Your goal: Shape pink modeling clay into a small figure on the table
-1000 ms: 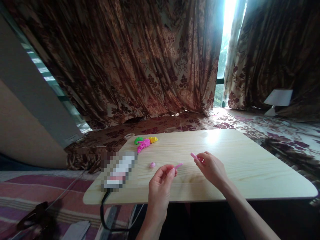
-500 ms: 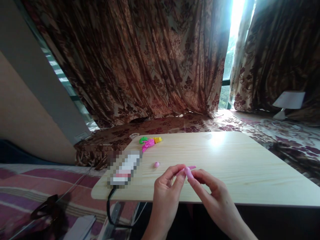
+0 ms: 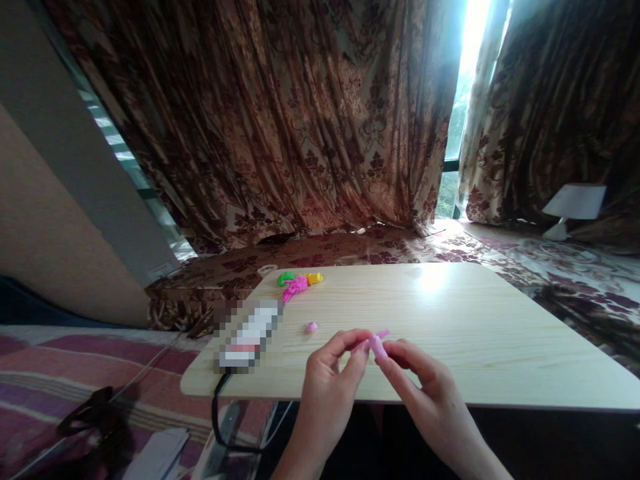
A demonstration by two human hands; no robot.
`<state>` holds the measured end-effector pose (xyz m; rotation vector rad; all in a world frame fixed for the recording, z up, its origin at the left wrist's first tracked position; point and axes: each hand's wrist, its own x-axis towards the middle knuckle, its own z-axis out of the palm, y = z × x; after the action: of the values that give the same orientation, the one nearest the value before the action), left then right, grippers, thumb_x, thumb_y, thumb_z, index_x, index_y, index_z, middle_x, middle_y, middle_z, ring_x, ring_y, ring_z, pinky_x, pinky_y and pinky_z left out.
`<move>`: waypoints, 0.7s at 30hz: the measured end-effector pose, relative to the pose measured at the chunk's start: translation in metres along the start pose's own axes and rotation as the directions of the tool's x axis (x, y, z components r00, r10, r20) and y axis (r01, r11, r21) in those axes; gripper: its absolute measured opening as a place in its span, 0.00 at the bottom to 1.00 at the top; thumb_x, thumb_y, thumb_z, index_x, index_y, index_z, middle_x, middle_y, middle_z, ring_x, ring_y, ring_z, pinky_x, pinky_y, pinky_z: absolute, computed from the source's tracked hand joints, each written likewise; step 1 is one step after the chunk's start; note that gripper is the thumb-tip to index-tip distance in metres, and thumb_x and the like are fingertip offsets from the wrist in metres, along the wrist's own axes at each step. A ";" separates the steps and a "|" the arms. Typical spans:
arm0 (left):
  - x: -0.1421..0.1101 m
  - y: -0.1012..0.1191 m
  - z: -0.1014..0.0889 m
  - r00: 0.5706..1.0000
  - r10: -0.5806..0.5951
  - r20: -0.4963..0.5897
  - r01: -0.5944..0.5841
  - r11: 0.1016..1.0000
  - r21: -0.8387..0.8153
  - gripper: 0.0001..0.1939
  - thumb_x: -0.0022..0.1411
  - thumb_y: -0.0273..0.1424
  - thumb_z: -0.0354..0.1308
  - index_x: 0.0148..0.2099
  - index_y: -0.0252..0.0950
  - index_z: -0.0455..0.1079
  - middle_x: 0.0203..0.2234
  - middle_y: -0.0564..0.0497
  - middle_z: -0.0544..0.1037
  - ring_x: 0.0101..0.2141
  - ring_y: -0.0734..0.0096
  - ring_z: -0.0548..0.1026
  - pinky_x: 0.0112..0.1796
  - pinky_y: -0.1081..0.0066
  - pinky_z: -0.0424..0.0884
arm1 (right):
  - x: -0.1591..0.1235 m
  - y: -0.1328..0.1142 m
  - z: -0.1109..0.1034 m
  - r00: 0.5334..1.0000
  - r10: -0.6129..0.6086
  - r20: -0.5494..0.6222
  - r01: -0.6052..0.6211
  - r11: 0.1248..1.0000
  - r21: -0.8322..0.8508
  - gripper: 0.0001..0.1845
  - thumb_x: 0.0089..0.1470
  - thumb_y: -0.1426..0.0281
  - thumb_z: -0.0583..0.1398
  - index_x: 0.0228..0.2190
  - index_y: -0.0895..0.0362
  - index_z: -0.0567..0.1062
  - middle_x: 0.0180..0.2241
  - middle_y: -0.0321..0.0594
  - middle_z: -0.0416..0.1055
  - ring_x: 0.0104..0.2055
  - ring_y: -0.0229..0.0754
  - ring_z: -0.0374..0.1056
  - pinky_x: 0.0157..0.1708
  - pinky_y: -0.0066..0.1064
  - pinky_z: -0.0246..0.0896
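Over a pale wood-grained table (image 3: pixel 500 347), the left hand (image 3: pixel 333 380) and right hand (image 3: pixel 433 390) angle inward, fingers bent. The right's grip is clamped on a stubby light-pink roll (image 3: pixel 378 347), the left's on a slim pink strip (image 3: pixel 385 333) overlapping it in view; a small pink ball (image 3: pixel 312 327) lies beyond the left hand.

I'm working over a pale wood-grain tabletop (image 3: pixel 480 333) with rounded corners. On it, taking the small pale-pink ball (image 3: pixel 311 327) as reference: left of it, a long whitish item (image 3: pixel 250 337) with a reddish band, pixelated, can't ID. Beyond it, slightly left, a green curved piece (image 3: pixel 285 278) and ridged magenta piece (image 3: pixel 296 287). Straight beyond, a yellow piece (image 3: pixel 315 279).
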<state>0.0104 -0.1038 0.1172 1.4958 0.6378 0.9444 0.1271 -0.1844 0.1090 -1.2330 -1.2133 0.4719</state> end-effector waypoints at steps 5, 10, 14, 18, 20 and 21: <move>0.003 -0.003 -0.001 0.998 0.001 -0.057 0.001 1.000 0.022 0.10 0.58 0.34 0.57 0.42 0.38 0.74 0.37 0.49 0.80 0.43 0.63 0.75 0.48 0.68 0.65 | -0.001 0.000 -0.001 1.000 0.013 -0.004 -0.013 1.000 0.017 0.09 0.57 0.68 0.57 0.40 0.53 0.75 0.29 0.36 0.68 0.36 0.42 0.66 0.39 0.30 0.62; 0.001 0.000 0.002 1.000 0.010 -0.006 -0.010 1.000 -0.023 0.11 0.59 0.33 0.56 0.44 0.38 0.73 0.40 0.48 0.79 0.44 0.62 0.74 0.47 0.65 0.66 | -0.001 -0.002 0.002 1.000 -0.015 -0.010 0.016 0.998 0.061 0.10 0.58 0.68 0.57 0.41 0.51 0.75 0.31 0.35 0.69 0.35 0.40 0.66 0.40 0.29 0.61; 0.000 0.001 0.003 1.000 0.013 0.016 -0.012 0.999 -0.040 0.13 0.59 0.33 0.56 0.47 0.39 0.73 0.42 0.48 0.79 0.45 0.61 0.74 0.47 0.65 0.67 | -0.001 -0.001 0.005 0.999 -0.036 -0.008 0.036 0.997 0.069 0.10 0.58 0.69 0.57 0.41 0.52 0.75 0.31 0.36 0.69 0.36 0.40 0.66 0.40 0.30 0.61; -0.001 0.001 0.003 0.999 0.019 0.030 -0.019 1.000 -0.021 0.14 0.60 0.33 0.56 0.48 0.40 0.72 0.44 0.49 0.78 0.44 0.63 0.74 0.47 0.67 0.66 | 0.000 0.003 0.005 0.999 -0.029 -0.020 0.031 0.996 0.078 0.09 0.57 0.69 0.58 0.40 0.52 0.76 0.30 0.36 0.68 0.38 0.42 0.66 0.40 0.30 0.61; -0.001 0.002 0.003 0.999 0.021 0.038 -0.021 1.000 -0.015 0.14 0.60 0.33 0.55 0.49 0.41 0.72 0.44 0.49 0.78 0.44 0.64 0.73 0.47 0.68 0.65 | 0.001 0.004 0.005 0.999 -0.026 -0.022 0.028 0.996 0.087 0.09 0.57 0.69 0.58 0.40 0.52 0.76 0.30 0.36 0.69 0.38 0.42 0.66 0.40 0.30 0.62; -0.001 0.002 0.003 0.999 0.021 0.042 -0.021 1.000 -0.014 0.14 0.61 0.33 0.55 0.49 0.41 0.71 0.44 0.50 0.77 0.45 0.65 0.73 0.47 0.68 0.65 | 0.001 0.004 0.005 0.999 -0.026 -0.024 0.028 0.995 0.093 0.09 0.57 0.69 0.58 0.40 0.52 0.76 0.30 0.36 0.69 0.38 0.42 0.67 0.39 0.30 0.62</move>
<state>0.0120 -0.1069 0.1192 1.5089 0.5844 0.9290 0.1244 -0.1795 0.1052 -1.1385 -1.1744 0.4878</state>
